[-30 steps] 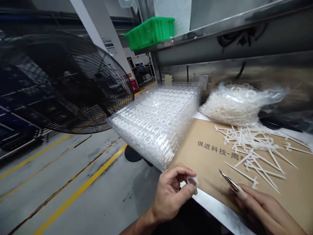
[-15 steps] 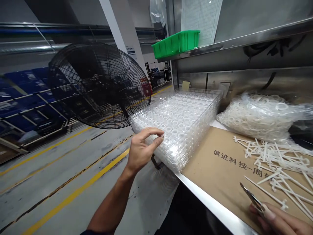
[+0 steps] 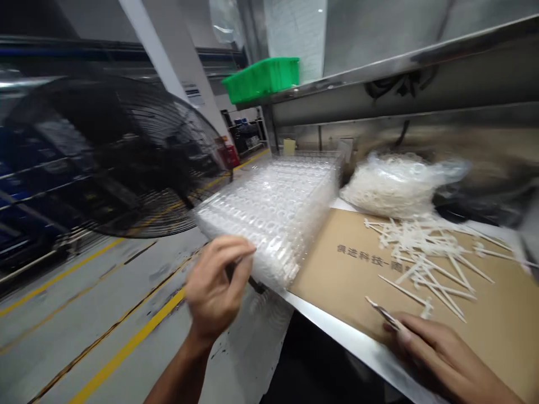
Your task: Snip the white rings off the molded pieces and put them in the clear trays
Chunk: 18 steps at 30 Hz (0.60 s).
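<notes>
My left hand (image 3: 214, 286) is raised by the near left corner of a clear plastic tray (image 3: 311, 193) packed with rows of small clear rings. Its fingers are curled, with thumb and fingertips close together; blur hides whatever may be between them. My right hand (image 3: 433, 342) is closed on a slim pointed metal tool (image 3: 385, 315), tip directed left, over the brown cardboard (image 3: 324, 280). Beyond that tip lies a loose pile of white plastic sticks with small ring-like ends (image 3: 421, 255), one stick (image 3: 404, 294) closest to the tool.
A clear bag of whitish rings (image 3: 391, 182) sits behind the pile. The green bin (image 3: 263, 78) is on the shelf above. To the left stands a large black fan (image 3: 126, 151) beside the floor. The bench's metal edge (image 3: 337, 328) runs along the front.
The view has turned right, so the bench things appear further left. My left hand has drawn back a little from the tray, and its fingertips are closer together. More of my right hand shows.
</notes>
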Motion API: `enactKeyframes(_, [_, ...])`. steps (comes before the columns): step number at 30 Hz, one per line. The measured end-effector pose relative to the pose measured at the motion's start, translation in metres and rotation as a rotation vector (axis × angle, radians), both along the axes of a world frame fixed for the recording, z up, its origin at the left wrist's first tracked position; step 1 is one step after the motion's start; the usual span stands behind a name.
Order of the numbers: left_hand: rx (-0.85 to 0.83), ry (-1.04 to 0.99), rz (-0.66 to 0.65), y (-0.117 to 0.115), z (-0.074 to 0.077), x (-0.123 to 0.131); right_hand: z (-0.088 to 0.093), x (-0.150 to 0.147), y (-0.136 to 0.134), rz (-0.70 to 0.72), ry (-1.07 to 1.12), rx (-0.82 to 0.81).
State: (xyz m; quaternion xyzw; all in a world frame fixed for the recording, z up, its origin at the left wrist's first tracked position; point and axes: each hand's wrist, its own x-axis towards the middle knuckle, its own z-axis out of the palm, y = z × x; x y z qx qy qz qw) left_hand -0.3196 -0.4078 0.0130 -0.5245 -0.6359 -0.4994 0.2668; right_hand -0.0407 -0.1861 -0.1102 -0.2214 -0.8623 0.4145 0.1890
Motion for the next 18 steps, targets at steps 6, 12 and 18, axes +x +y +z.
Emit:
enactKeyframes(6, [-0.248, -0.079, -0.51, 0.038, -0.037, 0.062, 0.014, -0.007, -0.013, 0.444, 0.014, 0.364])
enactKeyframes(12, [-0.693, -0.125, -0.645, 0.136, -0.072, 0.084, -0.001, -0.003, -0.021, 0.529, 0.013, 0.594])
enactKeyframes(18, [-0.993, 0.044, -0.542, 0.184, -0.095, 0.12, 0.0, 0.0, -0.021, 0.544, 0.062, 0.602])
